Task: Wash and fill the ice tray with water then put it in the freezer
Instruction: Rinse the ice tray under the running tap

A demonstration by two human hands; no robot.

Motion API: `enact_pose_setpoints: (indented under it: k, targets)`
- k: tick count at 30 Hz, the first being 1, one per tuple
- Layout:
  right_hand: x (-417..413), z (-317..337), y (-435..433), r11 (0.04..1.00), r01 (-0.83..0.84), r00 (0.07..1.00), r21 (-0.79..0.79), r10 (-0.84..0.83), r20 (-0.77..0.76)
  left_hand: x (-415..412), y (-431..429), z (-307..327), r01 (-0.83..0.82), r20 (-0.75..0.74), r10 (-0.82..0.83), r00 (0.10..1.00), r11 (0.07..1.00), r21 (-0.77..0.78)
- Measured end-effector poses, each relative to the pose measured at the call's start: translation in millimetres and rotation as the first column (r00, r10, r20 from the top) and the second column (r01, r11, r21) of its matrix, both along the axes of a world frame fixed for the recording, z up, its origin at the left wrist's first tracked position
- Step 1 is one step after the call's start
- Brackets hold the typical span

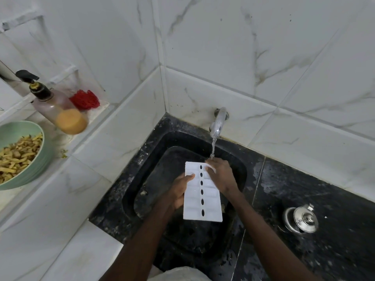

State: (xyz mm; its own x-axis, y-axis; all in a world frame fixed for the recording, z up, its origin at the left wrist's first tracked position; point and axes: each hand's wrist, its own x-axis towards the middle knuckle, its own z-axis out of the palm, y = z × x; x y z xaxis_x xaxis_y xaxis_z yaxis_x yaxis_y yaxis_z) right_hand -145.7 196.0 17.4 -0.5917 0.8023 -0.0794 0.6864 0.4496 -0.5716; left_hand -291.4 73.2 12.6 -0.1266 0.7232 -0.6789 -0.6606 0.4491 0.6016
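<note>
white ribbed plastic ice tray | both hands gripping | black speckled sink

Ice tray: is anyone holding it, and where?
Yes. The left hand grips the ice tray's left long edge; the right hand holds its far right corner.

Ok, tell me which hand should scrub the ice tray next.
Right hand, probably: it rests on the ice tray's far end directly under the tap stream, while the left hand grips the tray's left edge, steadying it.
</note>
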Motion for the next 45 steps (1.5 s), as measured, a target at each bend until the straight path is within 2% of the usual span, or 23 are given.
enact_pose_setpoints:
  k: [7,15,22,29,35,41,45]
  targets:
    - [0.1,-7.6,-7.7,0.986,-0.154,0.976,0.062,0.142,0.163,17.0,16.8,1.4,-0.075,0.012,0.075,0.997,0.995,0.061]
    - [15.3,-6.9,-7.3,0.964,-0.245,0.954,0.1,0.221,0.204,27.9,26.2,0.1,-0.179,0.036,0.175,0.984,0.975,0.129]
    - [12.9,0.6,-1.5,0.971,-0.219,0.942,0.095,0.185,0.281,40.2,31.4,6.5,-0.222,0.155,0.203,0.967,0.968,0.115]
    - [24.6,4.5,-12.9,0.946,-0.309,0.922,0.095,0.274,0.273,28.5,33.0,-3.9,-0.266,0.265,0.231,0.936,0.958,0.107]
    - [11.9,9.9,0.8,0.96,-0.266,0.915,0.082,0.225,0.334,41.6,37.0,-6.0,-0.25,0.149,0.236,0.96,0.964,0.089]
    - [34.9,14.7,-18.0,0.933,-0.349,0.896,0.092,0.303,0.325,14.6,45.1,-15.6,-0.35,0.173,0.33,0.928,0.932,0.097]
    - [28.4,16.1,-10.2,0.946,-0.317,0.901,0.065,0.279,0.333,28.2,44.1,-11.0,-0.311,0.162,0.29,0.943,0.942,0.128]
